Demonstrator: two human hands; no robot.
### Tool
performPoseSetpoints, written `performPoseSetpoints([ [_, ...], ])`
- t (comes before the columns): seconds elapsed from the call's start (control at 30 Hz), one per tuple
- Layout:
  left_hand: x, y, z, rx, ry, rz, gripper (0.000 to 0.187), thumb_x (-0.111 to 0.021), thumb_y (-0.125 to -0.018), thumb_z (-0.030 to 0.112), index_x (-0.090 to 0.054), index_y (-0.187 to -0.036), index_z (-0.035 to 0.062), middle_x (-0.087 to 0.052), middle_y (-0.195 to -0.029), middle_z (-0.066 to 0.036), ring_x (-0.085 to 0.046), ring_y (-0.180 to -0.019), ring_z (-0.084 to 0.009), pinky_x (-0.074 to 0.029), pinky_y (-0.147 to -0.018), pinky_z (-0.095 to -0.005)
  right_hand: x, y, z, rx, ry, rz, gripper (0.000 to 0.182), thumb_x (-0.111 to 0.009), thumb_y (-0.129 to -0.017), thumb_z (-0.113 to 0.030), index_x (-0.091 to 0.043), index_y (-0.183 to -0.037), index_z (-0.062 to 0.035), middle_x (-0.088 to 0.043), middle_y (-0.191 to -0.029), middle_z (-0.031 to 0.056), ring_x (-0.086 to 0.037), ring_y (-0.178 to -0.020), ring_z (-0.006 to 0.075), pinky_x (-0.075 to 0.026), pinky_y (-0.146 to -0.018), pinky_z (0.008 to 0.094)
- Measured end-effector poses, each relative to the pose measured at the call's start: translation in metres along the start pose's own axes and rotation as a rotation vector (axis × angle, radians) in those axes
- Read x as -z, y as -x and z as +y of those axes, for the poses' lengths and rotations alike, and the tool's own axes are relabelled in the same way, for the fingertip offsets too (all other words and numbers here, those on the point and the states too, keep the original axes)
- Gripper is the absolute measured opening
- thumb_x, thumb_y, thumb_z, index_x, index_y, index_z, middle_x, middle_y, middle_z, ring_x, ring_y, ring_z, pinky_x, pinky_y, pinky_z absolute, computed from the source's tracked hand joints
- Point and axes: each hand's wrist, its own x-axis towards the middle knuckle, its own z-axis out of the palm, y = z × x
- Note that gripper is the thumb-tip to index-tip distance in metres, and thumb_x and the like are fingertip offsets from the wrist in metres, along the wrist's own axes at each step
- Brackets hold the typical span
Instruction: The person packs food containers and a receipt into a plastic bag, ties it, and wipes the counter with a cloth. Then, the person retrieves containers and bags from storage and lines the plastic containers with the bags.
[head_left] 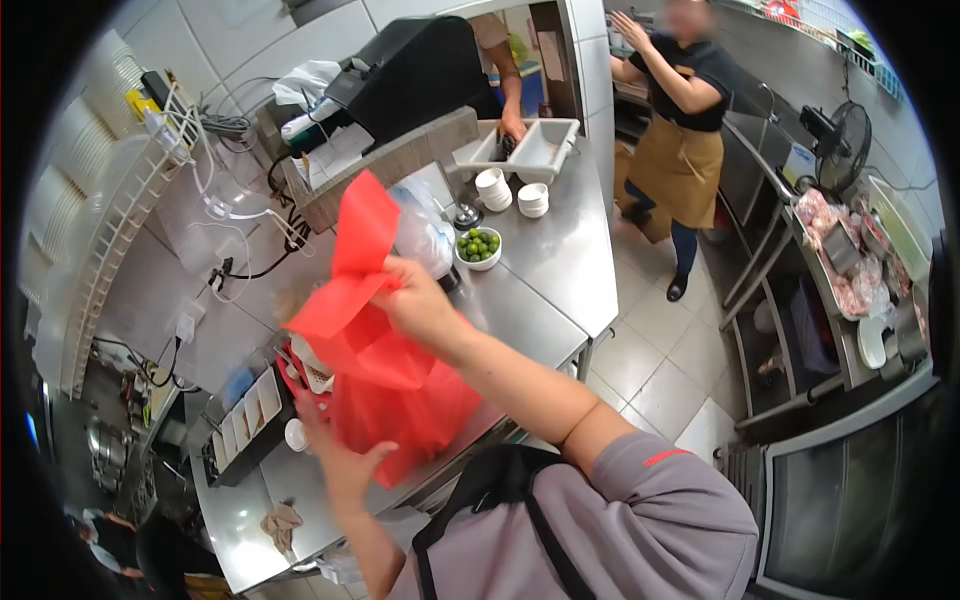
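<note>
Bag of thin, bright red sheet material, raised at the near edge of the stainless-steel worktop, near a round white bowl of green limes. The right hand is closed around its gathered neck; the left hand is spread open beside its lower part, blurred, contact uncertain. The material appears soft, pliable and probably slippery; the full lower portion suggests some load, contents hidden. Best hold: gathered neck, with a palm beneath. Small red lettering on the grey sleeve is illegible; no brand can be read.
</note>
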Motion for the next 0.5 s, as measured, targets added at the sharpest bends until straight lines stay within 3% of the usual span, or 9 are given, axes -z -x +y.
performPoseSetpoints([
  [0.07,-0.017,0.024,-0.037,0.028,0.087,-0.050,0.119,-0.077,-0.049,0.061,-0.023,-0.139,0.0039,-0.027,-0.139,-0.016,-0.028,-0.128,-0.0330,-0.027,-0.103,-0.0449,0.001,-0.001,-0.014,-0.012,-0.005,0.069,0.018,-0.050,-0.083,0.002,-0.062,-0.096,-0.0018,-0.062,-0.090,-0.0005,-0.055,-0.085,0.0078,-0.044,-0.075,0.0231],
  [0.2,-0.046,0.023,-0.029,-0.051,0.026,-0.143,0.115,-0.080,-0.051,0.054,-0.025,-0.138,0.0032,-0.026,-0.139,-0.019,-0.028,-0.127,-0.0346,-0.027,-0.103,-0.0463,0.020,0.000,-0.032,0.099,0.224,0.245,0.015,-0.050,-0.082,-0.001,-0.062,-0.091,-0.0006,-0.061,-0.080,-0.0003,-0.055,-0.075,0.0070,-0.045,-0.065,0.0243],
  [0.5,-0.142,-0.002,-0.004,-0.148,0.204,-0.201,0.108,-0.085,-0.052,0.038,-0.026,-0.133,-0.0017,-0.028,-0.133,-0.023,-0.031,-0.123,-0.0382,-0.028,-0.102,-0.0464,0.081,-0.015,-0.090,0.184,0.282,0.355,0.016,-0.053,-0.083,-0.004,-0.061,-0.098,-0.0003,-0.063,-0.087,0.0029,-0.058,-0.078,0.0093,-0.047,-0.069,0.0238],
])
